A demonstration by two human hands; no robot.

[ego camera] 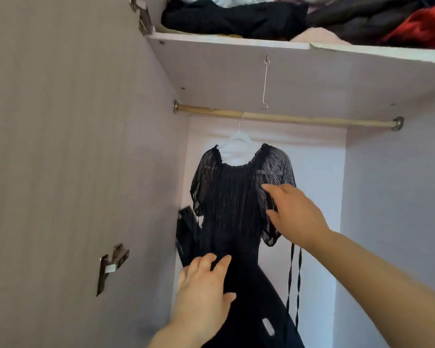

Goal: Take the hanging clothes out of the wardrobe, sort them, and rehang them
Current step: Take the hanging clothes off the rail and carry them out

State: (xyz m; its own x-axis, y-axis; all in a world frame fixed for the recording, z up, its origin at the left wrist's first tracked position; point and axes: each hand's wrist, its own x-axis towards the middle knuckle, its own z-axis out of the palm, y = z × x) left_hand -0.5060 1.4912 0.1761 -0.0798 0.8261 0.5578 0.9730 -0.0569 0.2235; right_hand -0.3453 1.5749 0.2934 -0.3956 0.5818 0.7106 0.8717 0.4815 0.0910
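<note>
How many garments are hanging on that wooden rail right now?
1: a sheer black short-sleeved dress on a white plastic hanger, hung left of the middle of the wooden rail. Something dark shows behind it on the left; I cannot tell whether it hangs from the rail.

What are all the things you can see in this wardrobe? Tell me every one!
black dress: one, black with sheer striped sleeves, hanging in the middle of the wardrobe
white hanger: one, white, on the rail, holding the dress
rail: one, tan, across the wardrobe under the shelf
wire hook: one, silver, hanging from the shelf's underside, empty
shelf: one, pale, at the top
piled clothes: a heap, mostly black with red at the right, on the shelf
door hinge: one, metal, on the left panel
left hand: one, open, on the skirt
right hand: one, open, at the dress's sleeve
</note>
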